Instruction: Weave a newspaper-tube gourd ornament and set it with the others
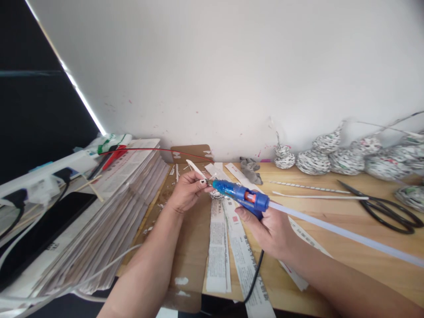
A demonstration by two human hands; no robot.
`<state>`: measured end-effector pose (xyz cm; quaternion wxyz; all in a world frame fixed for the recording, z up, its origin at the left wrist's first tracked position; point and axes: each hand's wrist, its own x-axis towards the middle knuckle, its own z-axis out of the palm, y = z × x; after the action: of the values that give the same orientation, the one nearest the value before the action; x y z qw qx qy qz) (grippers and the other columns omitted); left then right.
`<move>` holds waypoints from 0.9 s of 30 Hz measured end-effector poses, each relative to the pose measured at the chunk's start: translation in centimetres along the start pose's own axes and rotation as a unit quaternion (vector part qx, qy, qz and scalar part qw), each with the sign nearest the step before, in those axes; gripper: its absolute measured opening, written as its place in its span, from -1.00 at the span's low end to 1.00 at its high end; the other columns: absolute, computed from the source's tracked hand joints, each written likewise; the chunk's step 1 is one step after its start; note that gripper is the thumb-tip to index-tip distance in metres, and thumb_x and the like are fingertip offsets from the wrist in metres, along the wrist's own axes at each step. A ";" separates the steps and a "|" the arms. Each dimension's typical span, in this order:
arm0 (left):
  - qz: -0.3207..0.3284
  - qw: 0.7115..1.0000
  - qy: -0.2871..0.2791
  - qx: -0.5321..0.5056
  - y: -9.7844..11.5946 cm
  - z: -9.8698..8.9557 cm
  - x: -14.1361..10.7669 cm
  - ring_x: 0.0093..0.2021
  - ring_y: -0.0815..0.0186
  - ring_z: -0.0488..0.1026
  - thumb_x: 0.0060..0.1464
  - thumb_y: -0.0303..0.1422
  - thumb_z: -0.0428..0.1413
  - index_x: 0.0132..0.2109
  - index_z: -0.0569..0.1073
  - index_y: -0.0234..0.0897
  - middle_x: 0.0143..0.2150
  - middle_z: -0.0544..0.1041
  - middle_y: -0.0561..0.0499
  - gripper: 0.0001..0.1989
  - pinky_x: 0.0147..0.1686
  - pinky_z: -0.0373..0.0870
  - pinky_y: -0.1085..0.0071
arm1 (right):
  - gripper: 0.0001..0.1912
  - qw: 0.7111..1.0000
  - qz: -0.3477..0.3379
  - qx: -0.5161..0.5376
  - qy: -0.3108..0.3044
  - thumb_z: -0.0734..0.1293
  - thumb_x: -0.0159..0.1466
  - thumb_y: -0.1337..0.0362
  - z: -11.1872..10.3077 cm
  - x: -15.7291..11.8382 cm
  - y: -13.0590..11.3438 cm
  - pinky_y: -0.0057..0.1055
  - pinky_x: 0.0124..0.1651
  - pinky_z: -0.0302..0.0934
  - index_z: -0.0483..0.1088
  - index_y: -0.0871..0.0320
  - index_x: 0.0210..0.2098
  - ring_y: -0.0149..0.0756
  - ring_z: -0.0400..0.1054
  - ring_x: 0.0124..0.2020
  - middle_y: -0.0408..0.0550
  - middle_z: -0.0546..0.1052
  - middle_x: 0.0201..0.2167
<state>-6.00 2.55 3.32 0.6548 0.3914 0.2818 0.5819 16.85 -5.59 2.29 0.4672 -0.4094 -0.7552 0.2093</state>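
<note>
My right hand (266, 227) is wrapped round a blue hot glue gun (241, 194), its nozzle pointing left. A long translucent glue stick (331, 229) runs out of the gun's rear to the right. My left hand (190, 190) pinches a white rolled paper strip (195, 168) right at the nozzle tip. Just beneath the nozzle shows part of a woven newspaper piece (217, 194), mostly hidden by the gun; whether my left fingers also hold it, I cannot tell. Strips of newspaper (218, 247) lie under both hands.
At left stands a stack of newspapers (132, 198) bearing a phone (56, 238) and a white power strip (49, 172). Brown cardboard (188, 265) lies in front. Woven paper gourds (313, 161) line the wall; black scissors (391, 210) rest at right. A black cord (256, 274) hangs from the gun.
</note>
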 end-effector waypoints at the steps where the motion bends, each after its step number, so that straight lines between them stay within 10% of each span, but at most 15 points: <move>1: 0.000 1.000 -0.003 0.003 0.0 0.0 0.0 -0.59 0.38 0.54 -0.49 -0.43 0.57 -0.52 0.52 -0.41 -0.52 0.62 0.02 -0.60 -0.56 0.55 0.55 | -0.84 1.000 0.002 0.001 -0.001 0.32 0.41 0.14 0.0 0.0 0.0 -0.38 -0.35 0.20 0.39 0.09 -0.22 -0.34 0.30 -0.45 -0.18 0.42 -0.45; 27: 0.005 0.999 -0.044 0.032 -0.1 -1.2 -0.2 -0.52 0.39 0.57 -0.36 -0.35 0.55 -0.44 0.58 -0.35 -0.40 0.67 -0.01 -0.65 -0.48 0.57 0.56 | -0.81 0.999 0.008 0.007 -0.031 0.32 0.39 0.12 -0.6 0.2 -0.7 -0.37 -0.41 0.14 0.34 0.08 -0.30 -0.34 0.28 -0.50 -0.18 0.40 -0.49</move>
<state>-6.97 2.61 2.60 0.6510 0.4387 0.2692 0.5579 17.08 -5.84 3.17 0.4452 -0.4055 -0.7642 0.2311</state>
